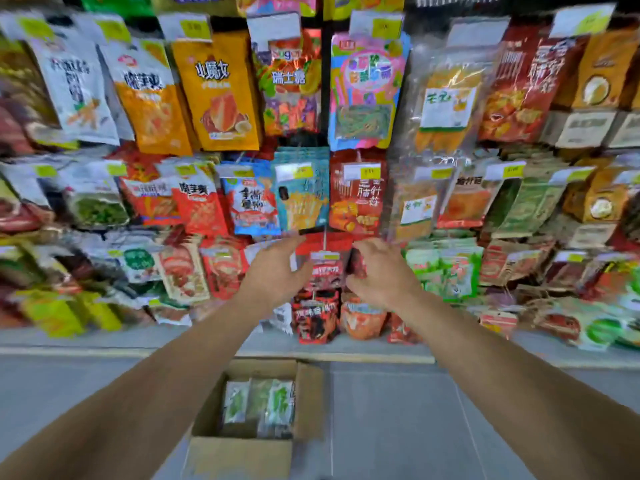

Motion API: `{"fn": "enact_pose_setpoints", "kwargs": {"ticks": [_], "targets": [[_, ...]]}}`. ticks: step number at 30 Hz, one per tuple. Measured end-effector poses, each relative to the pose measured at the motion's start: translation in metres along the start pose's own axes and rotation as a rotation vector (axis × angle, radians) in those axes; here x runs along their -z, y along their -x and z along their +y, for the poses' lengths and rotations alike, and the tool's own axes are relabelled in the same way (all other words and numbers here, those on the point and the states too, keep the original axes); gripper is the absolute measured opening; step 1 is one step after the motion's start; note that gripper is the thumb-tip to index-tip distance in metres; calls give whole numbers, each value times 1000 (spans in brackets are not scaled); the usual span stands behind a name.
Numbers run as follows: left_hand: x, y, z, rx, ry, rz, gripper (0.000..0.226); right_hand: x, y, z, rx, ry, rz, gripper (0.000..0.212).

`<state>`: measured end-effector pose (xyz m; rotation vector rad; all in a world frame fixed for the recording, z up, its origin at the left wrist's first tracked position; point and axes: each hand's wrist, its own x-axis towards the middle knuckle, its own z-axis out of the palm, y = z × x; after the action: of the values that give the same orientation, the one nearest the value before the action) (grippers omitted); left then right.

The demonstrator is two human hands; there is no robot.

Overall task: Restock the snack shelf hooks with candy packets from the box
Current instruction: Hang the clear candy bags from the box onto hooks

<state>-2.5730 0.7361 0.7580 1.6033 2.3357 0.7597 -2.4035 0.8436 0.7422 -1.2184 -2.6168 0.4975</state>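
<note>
In the head view both bare arms reach to a low hook of the snack shelf. The left hand [277, 271] is spread open beside a hanging red-and-black candy packet [325, 271]; the right hand [377, 268] pinches its other edge. Below on the grey floor sits the open brown cardboard box [242, 455], holding green-and-white packets [259, 403].
</note>
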Motion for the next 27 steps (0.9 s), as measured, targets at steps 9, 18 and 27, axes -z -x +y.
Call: {"fn": "enact_pose_setpoints", "kwargs": {"ticks": [9,18,27], "targets": [[-23,78,-103,172,57,-91,55,-118,40,-56,-44,-72,-255,65],[-41,68,-283,387,144,-279,56,-262,-12,-134,-243,-138,-516,68],[-86,29,-431,537,257,-440,49,-396,-79,-163,-534,-266,-642,64]]}}
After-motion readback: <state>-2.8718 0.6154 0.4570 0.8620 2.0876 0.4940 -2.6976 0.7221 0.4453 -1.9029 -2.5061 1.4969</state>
